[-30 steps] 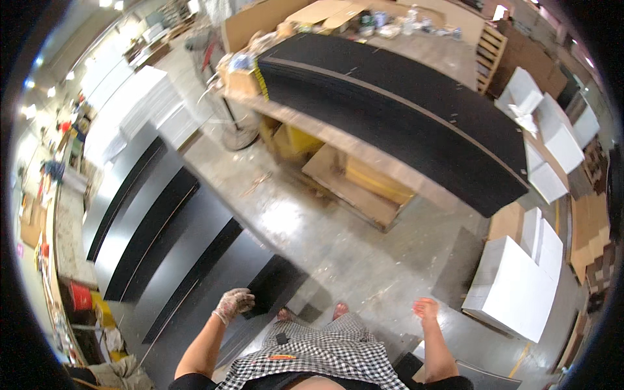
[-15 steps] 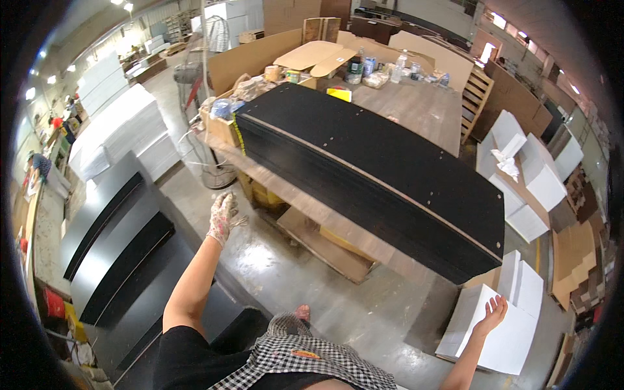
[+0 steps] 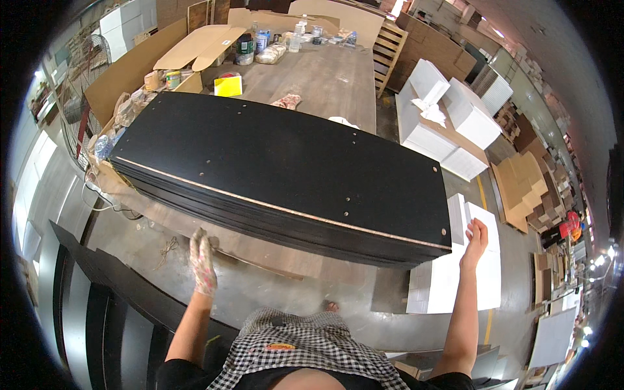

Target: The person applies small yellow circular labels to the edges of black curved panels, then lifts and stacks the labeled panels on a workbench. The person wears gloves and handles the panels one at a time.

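Head view: the stack of black panels (image 3: 279,153) lies on the worktop (image 3: 331,81), ahead of both hands. The left grip (image 3: 203,265), in a patterned glove, hangs with its fingers extended, holding nothing, on the near side of the stack's left half and apart from it. The right grip (image 3: 476,246), bare, is raised with its fingers pointing up and loosely spread, also empty; it shows just beyond the stack's right end, though I cannot tell whether it touches the corner.

The stack's long axis runs across the person from far left to nearer right, sloping down in view. Its long near side faces the person, with a pale strip along the top panel's near edge and small holes in the upper face.

Behind the stack, the worktop's wood-toned surface stretches back, with a yellow card (image 3: 228,86) near the far long edge. Grey floor (image 3: 260,292) shows between the near edge and the checked apron (image 3: 292,331). White blocks (image 3: 432,286) stand off the right end; dark panels (image 3: 123,286) fill the lower left.
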The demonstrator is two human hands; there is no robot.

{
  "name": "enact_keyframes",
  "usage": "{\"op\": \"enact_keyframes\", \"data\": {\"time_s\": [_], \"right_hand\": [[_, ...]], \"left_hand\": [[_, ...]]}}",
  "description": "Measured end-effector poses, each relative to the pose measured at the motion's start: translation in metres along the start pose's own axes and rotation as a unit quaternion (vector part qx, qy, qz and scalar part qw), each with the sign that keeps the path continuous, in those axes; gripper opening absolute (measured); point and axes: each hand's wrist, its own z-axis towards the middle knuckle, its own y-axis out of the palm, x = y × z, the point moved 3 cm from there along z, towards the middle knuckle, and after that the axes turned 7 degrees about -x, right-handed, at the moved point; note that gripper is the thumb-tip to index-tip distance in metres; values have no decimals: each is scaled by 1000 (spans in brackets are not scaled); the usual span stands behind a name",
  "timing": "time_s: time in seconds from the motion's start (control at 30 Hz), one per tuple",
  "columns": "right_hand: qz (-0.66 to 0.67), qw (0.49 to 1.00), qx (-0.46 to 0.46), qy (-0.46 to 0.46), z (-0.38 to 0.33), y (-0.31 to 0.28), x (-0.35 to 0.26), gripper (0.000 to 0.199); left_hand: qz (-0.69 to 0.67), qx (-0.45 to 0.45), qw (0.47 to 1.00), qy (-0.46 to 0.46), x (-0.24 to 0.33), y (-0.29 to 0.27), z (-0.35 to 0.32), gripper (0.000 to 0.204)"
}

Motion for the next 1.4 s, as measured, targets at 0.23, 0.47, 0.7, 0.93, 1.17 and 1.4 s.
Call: {"op": "enact_keyframes", "data": {"time_s": [0.23,0.47,0.7,0.93,1.17,1.4], "right_hand": [[-86,956,-237,-151,154,80,9,31],[-118,845,-519,-51,223,140,42,33],[-65,787,-603,-113,212,156,46,34],[-96,763,-609,-193,219,160,50,40],[-81,760,-608,-217,224,165,54,47],[-73,745,-594,-295,221,152,46,47]], "left_hand": [[-167,60,979,-100,29,136,-76,41],[-240,105,952,-160,93,279,-156,34],[-215,31,960,-179,130,355,-204,46],[-338,-38,928,-151,140,439,-250,64],[-256,56,960,-97,163,505,-249,86],[-274,187,934,-130,193,550,-243,90]]}}
